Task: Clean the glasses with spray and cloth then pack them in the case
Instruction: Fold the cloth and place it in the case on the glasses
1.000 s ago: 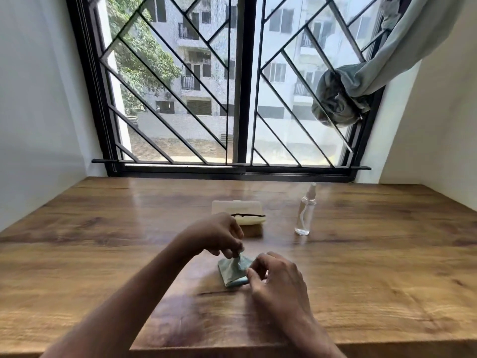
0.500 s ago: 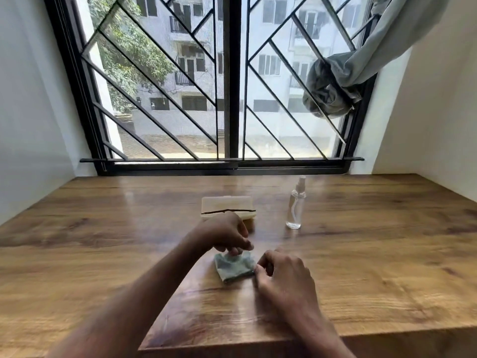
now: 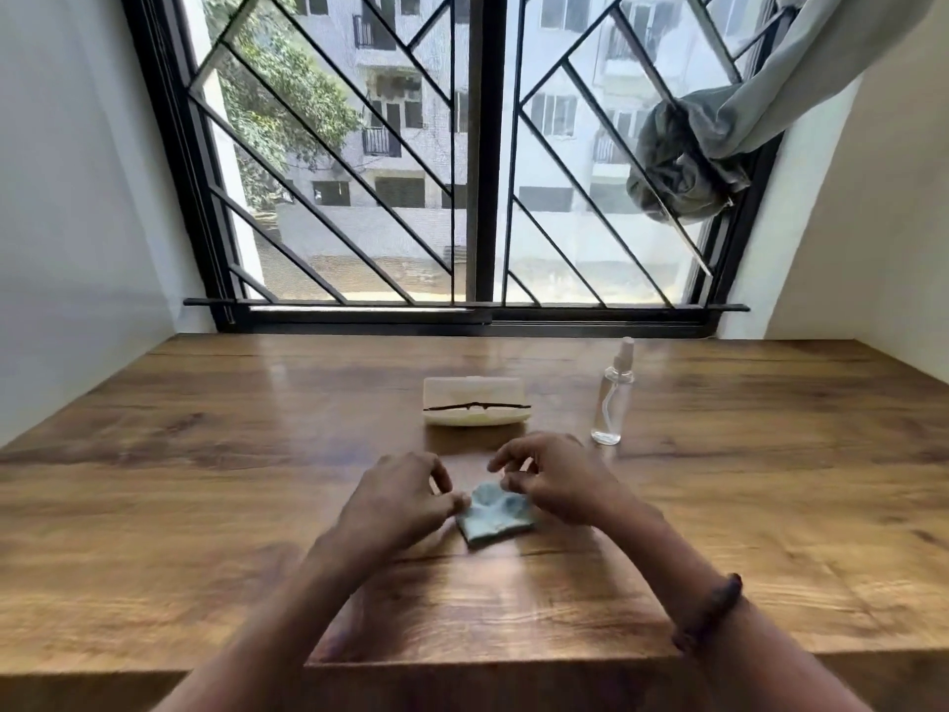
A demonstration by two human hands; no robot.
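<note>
A small folded blue-grey cloth (image 3: 494,517) lies on the wooden table (image 3: 205,454) in front of me. My left hand (image 3: 403,501) pinches its left edge with curled fingertips. My right hand (image 3: 557,480) has curled fingers and pinches the cloth's raised upper right edge. Behind the hands stands an open cream glasses case (image 3: 475,390), with the dark-framed glasses (image 3: 477,405) lying in it. To the right of the case stands a clear spray bottle (image 3: 611,403), upright and apart from both hands.
A barred window (image 3: 482,161) runs along the table's far edge, with a knotted grey curtain (image 3: 688,161) at its upper right. White walls close both sides. The table's near edge (image 3: 488,660) has a step just below my forearms.
My left hand moved from the cloth's top to its left edge. My right hand moved from the cloth's lower right up to its upper right. The cloth stays on the table.
</note>
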